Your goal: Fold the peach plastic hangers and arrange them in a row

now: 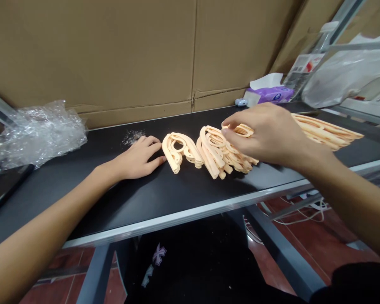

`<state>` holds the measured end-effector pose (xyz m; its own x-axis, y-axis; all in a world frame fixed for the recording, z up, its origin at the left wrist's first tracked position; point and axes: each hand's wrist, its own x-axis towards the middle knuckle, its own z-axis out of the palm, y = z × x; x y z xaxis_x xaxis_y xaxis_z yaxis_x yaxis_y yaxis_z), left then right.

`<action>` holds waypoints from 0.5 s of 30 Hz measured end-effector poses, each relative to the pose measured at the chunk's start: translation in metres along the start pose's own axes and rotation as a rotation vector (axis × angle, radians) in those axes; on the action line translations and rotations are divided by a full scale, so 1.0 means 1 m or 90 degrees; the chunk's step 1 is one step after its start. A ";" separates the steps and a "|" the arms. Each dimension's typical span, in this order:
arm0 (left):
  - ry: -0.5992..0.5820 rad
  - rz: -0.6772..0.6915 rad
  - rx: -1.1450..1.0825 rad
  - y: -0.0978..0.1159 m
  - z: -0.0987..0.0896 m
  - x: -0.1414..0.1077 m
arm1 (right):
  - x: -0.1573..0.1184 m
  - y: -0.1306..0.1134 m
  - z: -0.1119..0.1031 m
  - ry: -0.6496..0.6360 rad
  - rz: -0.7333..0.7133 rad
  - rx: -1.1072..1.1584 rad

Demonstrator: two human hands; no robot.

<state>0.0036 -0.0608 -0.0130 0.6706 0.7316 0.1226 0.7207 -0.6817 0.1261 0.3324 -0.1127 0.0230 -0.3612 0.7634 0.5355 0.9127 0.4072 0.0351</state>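
Observation:
Peach-coloured flat plastic pieces with curved loops lie in a row on a black conveyor belt [114, 185]. My left hand [138, 158] rests flat on the belt, its fingertips touching the leftmost small stack of pieces [180, 152]. My right hand [265, 133] hovers over the middle heap [223, 158] and pinches one piece [242, 130] between thumb and fingers. More of the same pieces [327, 131] stretch out to the right behind that hand.
Crumpled clear plastic film [38, 133] sits at the belt's left end. Cardboard sheets [114, 55] wall off the far side. A purple tissue pack [270, 93] and a clear bag [348, 74] lie at the back right. The belt's metal rim [190, 215] runs along the near side.

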 end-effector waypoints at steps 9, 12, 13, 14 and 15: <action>-0.015 -0.013 -0.008 0.001 -0.003 0.002 | -0.015 0.038 -0.039 0.146 0.223 0.117; -0.006 -0.024 -0.036 -0.003 -0.006 0.003 | -0.023 0.094 -0.056 0.108 0.453 0.065; 0.000 -0.033 -0.050 -0.004 -0.007 0.004 | -0.027 0.113 -0.058 0.089 0.522 0.059; 0.008 -0.049 -0.069 -0.005 -0.008 0.004 | -0.032 0.130 -0.057 0.082 0.597 0.066; 0.020 -0.069 -0.096 -0.005 -0.009 0.004 | -0.038 0.146 -0.053 0.078 0.666 0.122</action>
<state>0.0010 -0.0546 -0.0046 0.5828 0.8021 0.1301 0.7527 -0.5932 0.2856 0.4899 -0.1088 0.0527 0.6155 0.7271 0.3041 0.7084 -0.3412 -0.6178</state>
